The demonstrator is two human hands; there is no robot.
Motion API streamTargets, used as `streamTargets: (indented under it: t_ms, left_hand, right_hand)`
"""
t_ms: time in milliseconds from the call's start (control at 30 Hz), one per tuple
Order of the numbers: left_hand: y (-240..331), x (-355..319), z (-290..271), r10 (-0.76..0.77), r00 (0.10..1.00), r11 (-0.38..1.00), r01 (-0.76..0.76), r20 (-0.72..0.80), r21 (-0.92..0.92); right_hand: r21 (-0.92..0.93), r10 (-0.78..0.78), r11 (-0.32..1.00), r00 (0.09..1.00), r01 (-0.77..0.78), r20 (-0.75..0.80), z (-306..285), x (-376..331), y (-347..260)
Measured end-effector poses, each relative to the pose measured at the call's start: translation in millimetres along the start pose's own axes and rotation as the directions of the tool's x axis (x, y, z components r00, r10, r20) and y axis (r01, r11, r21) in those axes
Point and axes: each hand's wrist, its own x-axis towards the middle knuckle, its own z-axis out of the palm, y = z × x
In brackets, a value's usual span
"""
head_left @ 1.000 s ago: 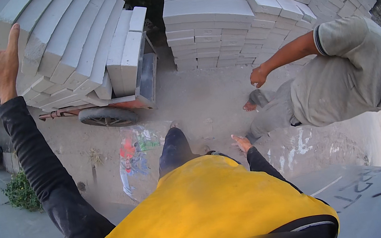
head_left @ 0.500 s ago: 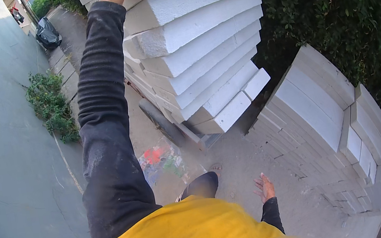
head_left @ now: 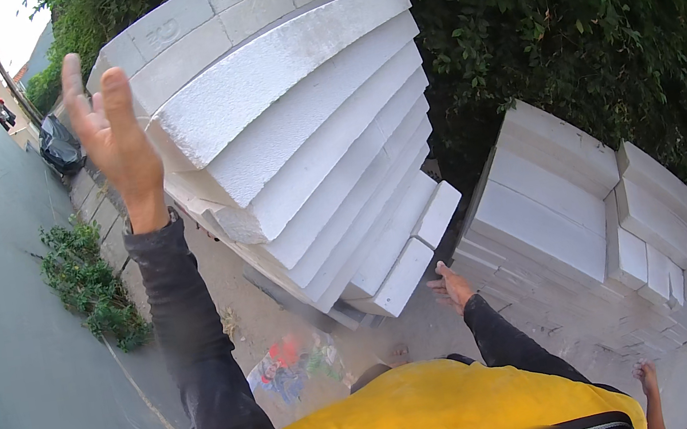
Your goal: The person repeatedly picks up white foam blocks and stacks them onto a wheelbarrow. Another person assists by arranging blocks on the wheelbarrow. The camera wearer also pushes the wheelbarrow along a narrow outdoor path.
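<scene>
A tall stack of pale white-grey building blocks (head_left: 317,102) stands in front of me, its layers overhanging one another like steps. My left hand (head_left: 115,134) is raised beside the stack's upper left end, fingers spread and holding nothing. Near the lowest blocks on the right, my right hand (head_left: 452,285) hangs with its fingers stretched out, also holding nothing. It looks close to a small end block (head_left: 436,214), but whether they touch I cannot tell. Beneath the stack, a metal support (head_left: 350,314) shows in part.
A second pile of blocks (head_left: 541,210) stands at the right, before dark leafy bushes (head_left: 564,18). Another person's hand (head_left: 649,382) shows at the lower right. Along the left run a grey wall (head_left: 13,339), a shrub (head_left: 88,277) and a black bag (head_left: 60,144). Coloured litter (head_left: 283,370) lies on the ground.
My left hand has come off the top of the stack and now stands open at its left. My right hand has moved forward toward the lower blocks. The other person's hand has appeared.
</scene>
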Motion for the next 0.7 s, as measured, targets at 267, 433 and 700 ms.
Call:
streamTargets:
  t_ms: [267,433,700]
  left_hand:
    - [-46.3,-3.6,19.5,-0.040,0.999,0.997,0.041,0.026,-0.069]
    - [-8.0,-6.6,9.9,0.161,0.941,0.976,-0.197,-0.298,-0.095]
    - [-15.6,-37.8,34.4,-0.132,0.991,0.981,0.131,0.000,-0.141]
  right_hand:
    - [-0.010,0.130,0.991,0.990,-0.131,-0.063,-31.9,-4.4,36.9]
    - [0.174,0.300,0.951,0.903,-0.256,-0.309,-92.4,-14.8,93.4]
    - [0.162,0.218,0.975,0.795,-0.152,-0.565,-135.5,-50.4,147.8]
